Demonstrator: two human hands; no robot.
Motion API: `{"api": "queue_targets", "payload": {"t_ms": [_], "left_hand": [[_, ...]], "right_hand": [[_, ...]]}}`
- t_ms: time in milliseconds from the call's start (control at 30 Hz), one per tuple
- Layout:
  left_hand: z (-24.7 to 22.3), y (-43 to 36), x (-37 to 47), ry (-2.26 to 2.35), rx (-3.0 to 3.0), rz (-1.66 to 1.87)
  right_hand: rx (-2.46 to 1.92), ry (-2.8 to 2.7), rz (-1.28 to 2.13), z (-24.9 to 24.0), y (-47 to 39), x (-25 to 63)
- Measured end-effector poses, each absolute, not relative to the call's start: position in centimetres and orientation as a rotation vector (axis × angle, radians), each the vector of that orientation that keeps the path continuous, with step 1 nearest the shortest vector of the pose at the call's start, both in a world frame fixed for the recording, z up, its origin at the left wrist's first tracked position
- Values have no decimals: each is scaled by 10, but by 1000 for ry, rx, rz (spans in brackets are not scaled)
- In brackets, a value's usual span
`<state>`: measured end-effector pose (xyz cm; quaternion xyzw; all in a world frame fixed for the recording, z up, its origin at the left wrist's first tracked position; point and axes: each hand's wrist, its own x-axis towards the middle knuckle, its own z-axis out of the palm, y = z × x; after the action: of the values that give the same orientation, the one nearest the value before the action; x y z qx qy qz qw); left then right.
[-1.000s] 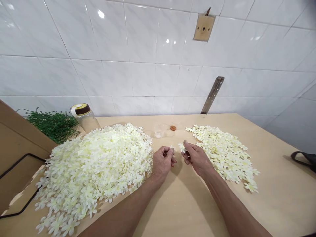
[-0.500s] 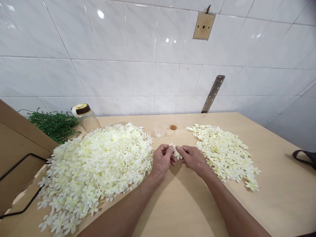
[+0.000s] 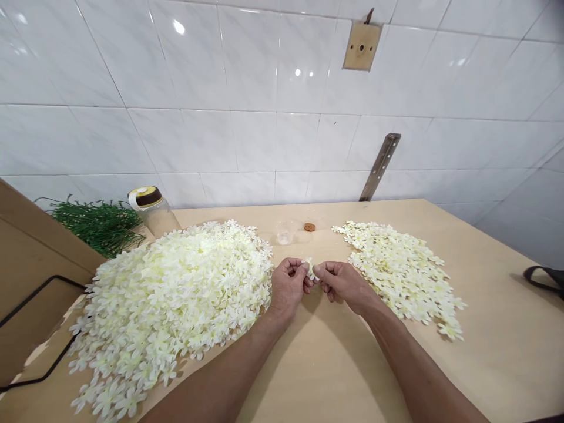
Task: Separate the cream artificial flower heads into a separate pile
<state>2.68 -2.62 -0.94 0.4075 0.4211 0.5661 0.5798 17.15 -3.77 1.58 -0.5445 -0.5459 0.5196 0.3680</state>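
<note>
From where I stand, a small white artificial flower (image 3: 311, 269) sits between the person's two hands, near the middle of the surface (image 3: 497, 311) and held up off it. The left hand (image 3: 287, 286) pinches one side between thumb and fingers; the right hand (image 3: 346, 285) nips the other, so the two are joined by the flower, thumbs nearly meeting.

I'd expect it to weigh next to nothing: thin petals that look like fabric, soft and bendy, not slippery, though a hard pull might crease or fray one. The best place to take it is probably close to the pale yellow centre, with the fingertips only (a whole fist would crumple it).

Most of the flower is lost behind thumbs and fingers, and I can't tell whether it is a single one or several stacked. The fingers curled underneath are hidden too.

Beside the left hand rises a heaped pile of the same flowers (image 3: 185, 282), its lower layers buried; near the right forearm lies a flatter spread of flowers (image 3: 405, 273). Beyond the hands stand a clear cup (image 3: 285, 236), its rim and contents hard to make out, and a brown oval piece (image 3: 309, 227) I can't identify. At far right, a black strap (image 3: 544, 277) is cut off.
</note>
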Motion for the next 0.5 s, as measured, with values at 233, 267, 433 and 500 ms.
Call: {"api": "queue_targets", "payload": {"t_ms": [233,267,433,500], "left_hand": [[-5,-21,22,1004,835,1385],[-4,-21,21,1005,824,1390],[-2,-21,22,1007,809,1391],[-2,-20,23,1007,811,1394]], "right_hand": [[-1380,-1419,1367,19,-38,174],[-1380,-1416,1356,19,-38,175],[-1380,-1412,1332,17,-37,177],[-1382,-1379,1316,17,-38,176]]}}
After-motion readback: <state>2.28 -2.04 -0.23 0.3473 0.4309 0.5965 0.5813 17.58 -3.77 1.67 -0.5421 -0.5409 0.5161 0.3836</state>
